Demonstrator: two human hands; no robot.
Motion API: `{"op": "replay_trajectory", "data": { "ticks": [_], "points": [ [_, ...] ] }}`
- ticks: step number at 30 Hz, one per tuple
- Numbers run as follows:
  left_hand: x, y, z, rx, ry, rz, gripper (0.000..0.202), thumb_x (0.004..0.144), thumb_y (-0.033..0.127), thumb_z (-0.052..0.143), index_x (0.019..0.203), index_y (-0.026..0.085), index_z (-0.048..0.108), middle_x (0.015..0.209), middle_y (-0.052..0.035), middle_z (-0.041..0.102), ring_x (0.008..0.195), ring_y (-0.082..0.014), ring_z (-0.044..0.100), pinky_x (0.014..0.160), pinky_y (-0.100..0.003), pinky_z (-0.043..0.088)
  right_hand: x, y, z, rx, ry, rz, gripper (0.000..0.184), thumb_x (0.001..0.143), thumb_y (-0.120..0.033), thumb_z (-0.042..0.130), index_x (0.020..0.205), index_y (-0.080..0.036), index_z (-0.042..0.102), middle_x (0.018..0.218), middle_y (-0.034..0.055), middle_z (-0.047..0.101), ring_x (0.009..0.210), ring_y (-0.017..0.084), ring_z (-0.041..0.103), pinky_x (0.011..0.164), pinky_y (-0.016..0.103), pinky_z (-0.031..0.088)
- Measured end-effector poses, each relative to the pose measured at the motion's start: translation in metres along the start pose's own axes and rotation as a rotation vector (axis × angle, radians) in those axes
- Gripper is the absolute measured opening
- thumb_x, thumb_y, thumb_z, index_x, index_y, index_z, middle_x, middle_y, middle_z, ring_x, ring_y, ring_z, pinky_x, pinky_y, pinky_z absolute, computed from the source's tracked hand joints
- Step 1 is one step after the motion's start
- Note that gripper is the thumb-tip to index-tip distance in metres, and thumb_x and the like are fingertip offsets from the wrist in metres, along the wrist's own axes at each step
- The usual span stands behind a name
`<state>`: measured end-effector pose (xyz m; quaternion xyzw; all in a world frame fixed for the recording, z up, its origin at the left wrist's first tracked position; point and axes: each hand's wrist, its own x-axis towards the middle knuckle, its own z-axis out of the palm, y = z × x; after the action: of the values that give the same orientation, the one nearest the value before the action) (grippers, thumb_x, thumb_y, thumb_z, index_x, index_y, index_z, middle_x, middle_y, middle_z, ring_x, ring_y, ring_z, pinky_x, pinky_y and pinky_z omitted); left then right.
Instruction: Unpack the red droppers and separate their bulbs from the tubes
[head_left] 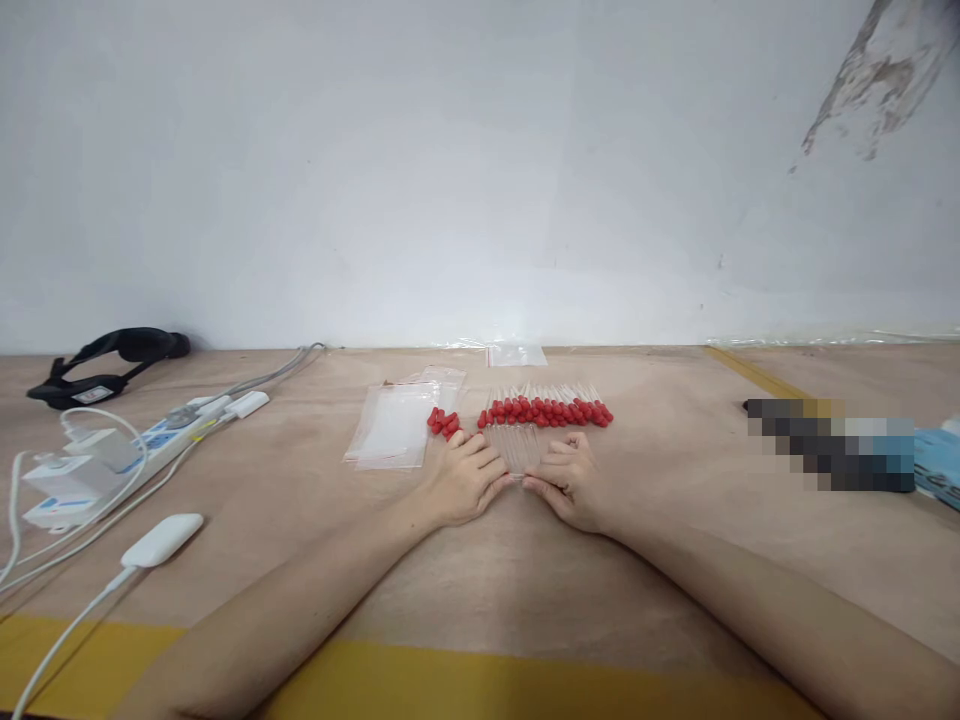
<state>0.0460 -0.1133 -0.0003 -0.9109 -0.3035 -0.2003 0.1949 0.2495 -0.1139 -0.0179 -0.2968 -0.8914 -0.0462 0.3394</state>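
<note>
A row of thin clear glass tubes (514,447) lies side by side on the table between my hands. My left hand (471,476) rests at the row's left side, fingers curled and thumb at the near ends of the tubes. From the other side, my right hand (568,482) has its thumb and bent fingers closed at the same near ends. Just beyond lie several droppers (544,408) with red rubber bulbs towards me and clear stems pointing to the wall. A small group of loose red bulbs (442,420) sits by my left fingers, partly hidden.
Clear zip bags (394,425) are stacked left of the bulbs, and another bag (517,355) lies by the wall. A white power strip (154,450) with cables, a white adapter (161,540) and a black head strap (112,365) occupy the left. Blurred dark items (832,445) lie right.
</note>
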Motion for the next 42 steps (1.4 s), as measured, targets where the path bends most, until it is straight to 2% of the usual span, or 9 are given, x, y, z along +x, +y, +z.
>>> {"op": "replay_trajectory", "data": {
  "ticks": [9, 16, 19, 22, 27, 31, 35, 38, 42],
  "points": [
    [-0.002, 0.001, -0.005, -0.055, -0.065, 0.009, 0.031, 0.089, 0.031, 0.032, 0.07, 0.016, 0.052, 0.069, -0.0026, 0.055, 0.074, -0.0166, 0.042, 0.069, -0.033, 0.026, -0.005, 0.005, -0.005, -0.256, 0.14, -0.244, 0.014, 0.083, -0.023, 0.048, 0.083, -0.021, 0.062, 0.055, -0.0029, 0.054, 0.061, 0.011, 0.039, 0.076, 0.033, 0.024],
    [-0.007, -0.002, -0.004, -0.094, -0.075, 0.008, 0.029, 0.089, 0.03, 0.032, 0.073, 0.016, 0.052, 0.071, -0.0034, 0.055, 0.075, -0.0172, 0.043, 0.071, -0.034, 0.029, -0.012, 0.011, -0.012, -0.317, 0.187, -0.297, 0.017, 0.083, -0.021, 0.049, 0.095, -0.025, 0.06, 0.057, -0.0048, 0.056, 0.062, 0.01, 0.042, 0.079, 0.033, 0.025],
    [-0.015, -0.015, -0.006, -0.119, -0.042, -0.111, 0.029, 0.09, 0.028, 0.03, 0.072, 0.016, 0.051, 0.072, -0.0037, 0.054, 0.073, -0.0168, 0.044, 0.07, -0.033, 0.032, -0.015, 0.022, -0.019, -0.308, 0.237, -0.175, 0.017, 0.082, -0.021, 0.049, 0.091, -0.025, 0.063, 0.056, -0.004, 0.057, 0.063, 0.01, 0.045, 0.079, 0.033, 0.025],
    [-0.02, -0.03, -0.009, -0.222, 0.04, -0.323, 0.027, 0.091, 0.026, 0.028, 0.083, 0.017, 0.052, 0.078, -0.0037, 0.051, 0.074, -0.0155, 0.046, 0.069, -0.03, 0.037, -0.016, 0.036, -0.021, -0.312, 0.295, 0.119, 0.018, 0.082, -0.025, 0.049, 0.091, -0.023, 0.065, 0.063, -0.0012, 0.06, 0.065, 0.011, 0.049, 0.078, 0.033, 0.025],
    [-0.011, -0.043, -0.009, -0.344, 0.138, -0.525, 0.026, 0.088, 0.018, 0.03, 0.102, 0.017, 0.052, 0.086, -0.0043, 0.045, 0.083, -0.0146, 0.049, 0.079, -0.029, 0.042, -0.015, 0.045, -0.009, -0.283, 0.146, 0.391, 0.025, 0.082, -0.023, 0.042, 0.095, -0.022, 0.063, 0.076, 0.0011, 0.064, 0.075, 0.014, 0.055, 0.074, 0.032, 0.025],
    [-0.002, -0.05, -0.001, -0.338, 0.126, -0.542, 0.031, 0.082, 0.01, 0.036, 0.11, 0.018, 0.046, 0.089, -0.0037, 0.047, 0.078, -0.0134, 0.052, 0.077, -0.029, 0.044, -0.012, 0.042, -0.002, -0.259, 0.068, 0.478, 0.019, 0.078, -0.021, 0.043, 0.09, -0.021, 0.058, 0.075, -0.0005, 0.064, 0.075, 0.015, 0.056, 0.075, 0.032, 0.025],
    [0.008, -0.056, 0.008, -0.274, 0.072, -0.5, 0.021, 0.075, 0.006, 0.04, 0.089, 0.018, 0.051, 0.085, -0.0026, 0.052, 0.075, -0.014, 0.053, 0.07, -0.027, 0.044, -0.007, 0.035, 0.0, -0.251, 0.038, 0.476, 0.013, 0.075, -0.02, 0.044, 0.082, -0.02, 0.054, 0.068, -0.0018, 0.062, 0.069, 0.014, 0.055, 0.073, 0.031, 0.026],
    [0.013, -0.055, 0.013, -0.213, -0.001, -0.409, 0.016, 0.079, 0.01, 0.04, 0.08, 0.018, 0.054, 0.083, -0.0036, 0.055, 0.078, -0.0158, 0.054, 0.072, -0.027, 0.044, -0.005, 0.032, -0.001, -0.235, 0.052, 0.451, 0.013, 0.075, -0.019, 0.043, 0.08, -0.02, 0.055, 0.069, -0.0022, 0.062, 0.07, 0.013, 0.056, 0.074, 0.03, 0.025],
    [0.011, -0.048, 0.017, -0.141, -0.088, -0.289, 0.024, 0.087, 0.018, 0.032, 0.09, 0.016, 0.056, 0.09, -0.0077, 0.059, 0.088, -0.019, 0.053, 0.08, -0.031, 0.041, -0.006, 0.03, -0.001, -0.212, 0.071, 0.429, 0.015, 0.077, -0.023, 0.044, 0.081, -0.021, 0.058, 0.069, -0.0016, 0.063, 0.07, 0.013, 0.056, 0.074, 0.03, 0.025]
  ]
}}
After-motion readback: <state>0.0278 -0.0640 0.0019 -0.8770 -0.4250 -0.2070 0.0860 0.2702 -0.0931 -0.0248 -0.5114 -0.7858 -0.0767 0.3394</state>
